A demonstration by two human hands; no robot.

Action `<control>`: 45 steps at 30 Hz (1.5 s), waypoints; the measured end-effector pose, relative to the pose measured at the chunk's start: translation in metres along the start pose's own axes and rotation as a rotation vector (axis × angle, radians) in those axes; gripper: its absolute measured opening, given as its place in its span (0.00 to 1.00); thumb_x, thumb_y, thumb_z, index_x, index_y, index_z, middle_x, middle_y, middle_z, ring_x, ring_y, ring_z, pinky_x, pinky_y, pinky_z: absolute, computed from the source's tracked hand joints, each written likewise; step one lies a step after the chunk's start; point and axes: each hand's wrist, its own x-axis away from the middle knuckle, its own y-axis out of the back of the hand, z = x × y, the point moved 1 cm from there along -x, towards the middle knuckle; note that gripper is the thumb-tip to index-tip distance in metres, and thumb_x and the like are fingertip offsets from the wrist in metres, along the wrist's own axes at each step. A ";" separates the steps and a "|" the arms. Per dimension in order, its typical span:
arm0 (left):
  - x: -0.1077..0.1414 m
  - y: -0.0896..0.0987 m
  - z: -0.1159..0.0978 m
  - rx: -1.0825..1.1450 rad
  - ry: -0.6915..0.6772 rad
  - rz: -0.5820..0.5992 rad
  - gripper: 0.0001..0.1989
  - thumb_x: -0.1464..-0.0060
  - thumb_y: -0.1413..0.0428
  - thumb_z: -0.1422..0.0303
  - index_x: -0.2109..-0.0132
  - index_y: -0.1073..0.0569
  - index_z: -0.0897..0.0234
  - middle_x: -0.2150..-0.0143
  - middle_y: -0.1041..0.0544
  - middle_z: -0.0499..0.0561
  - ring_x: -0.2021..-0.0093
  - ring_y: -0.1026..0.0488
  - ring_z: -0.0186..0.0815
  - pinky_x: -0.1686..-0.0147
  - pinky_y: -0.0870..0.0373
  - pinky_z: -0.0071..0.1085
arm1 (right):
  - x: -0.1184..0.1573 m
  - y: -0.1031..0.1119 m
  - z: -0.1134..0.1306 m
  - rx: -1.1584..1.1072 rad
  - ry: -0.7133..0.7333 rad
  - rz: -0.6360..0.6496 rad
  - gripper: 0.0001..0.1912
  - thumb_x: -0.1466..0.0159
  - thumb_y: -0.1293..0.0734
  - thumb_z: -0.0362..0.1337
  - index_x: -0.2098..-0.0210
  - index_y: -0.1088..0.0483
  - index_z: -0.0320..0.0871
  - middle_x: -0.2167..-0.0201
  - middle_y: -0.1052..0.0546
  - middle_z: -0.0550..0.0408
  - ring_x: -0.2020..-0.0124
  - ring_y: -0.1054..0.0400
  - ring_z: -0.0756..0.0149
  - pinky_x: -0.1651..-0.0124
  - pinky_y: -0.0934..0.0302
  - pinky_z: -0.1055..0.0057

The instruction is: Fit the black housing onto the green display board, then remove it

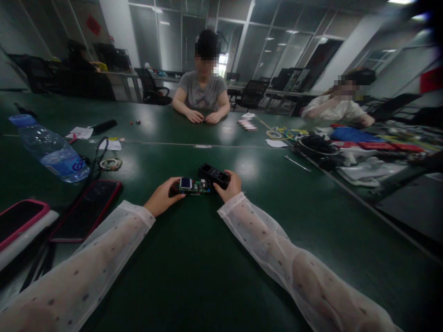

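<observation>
My left hand (165,197) grips the left end of a green circuit board (198,187) between thumb and fingers. A small square screen (186,183) sits on the board's left part. Close behind it, a black plastic casing (211,174) with openings in its face is tilted in my right hand (232,186), which holds its right end. The board's right end lies close in front of the casing; whether they touch I cannot tell. Both hands are just over the green table (194,258).
At left are a water bottle (57,154), a red-edged phone (86,210) and a pink-edged phone (22,219). A wrench (297,163) lies to the right, near piled cables and bags (363,150). A person (202,90) sits opposite, another person (341,101) at right.
</observation>
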 end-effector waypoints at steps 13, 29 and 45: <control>0.000 -0.001 0.003 -0.025 -0.012 -0.009 0.25 0.47 0.43 0.66 0.43 0.39 0.61 0.50 0.29 0.56 0.54 0.29 0.43 0.58 0.32 0.42 | 0.002 0.017 0.030 -0.251 0.081 -0.215 0.27 0.41 0.35 0.46 0.46 0.47 0.44 0.52 0.35 0.45 0.54 0.35 0.58 0.54 0.33 0.60; -0.001 -0.003 0.006 -0.033 -0.019 -0.048 0.30 0.49 0.42 0.64 0.41 0.43 0.63 0.54 0.28 0.56 0.57 0.28 0.43 0.59 0.30 0.41 | 0.006 0.014 0.048 -0.164 0.447 0.197 0.27 0.37 0.39 0.43 0.41 0.48 0.46 0.51 0.36 0.44 0.47 0.40 0.53 0.47 0.39 0.51; -0.001 -0.006 0.013 -0.038 -0.060 -0.066 0.34 0.51 0.40 0.62 0.40 0.44 0.64 0.47 0.33 0.60 0.54 0.30 0.44 0.56 0.31 0.43 | 0.007 0.003 0.039 -0.186 0.405 0.331 0.25 0.38 0.38 0.38 0.42 0.47 0.46 0.51 0.35 0.45 0.48 0.39 0.54 0.46 0.40 0.52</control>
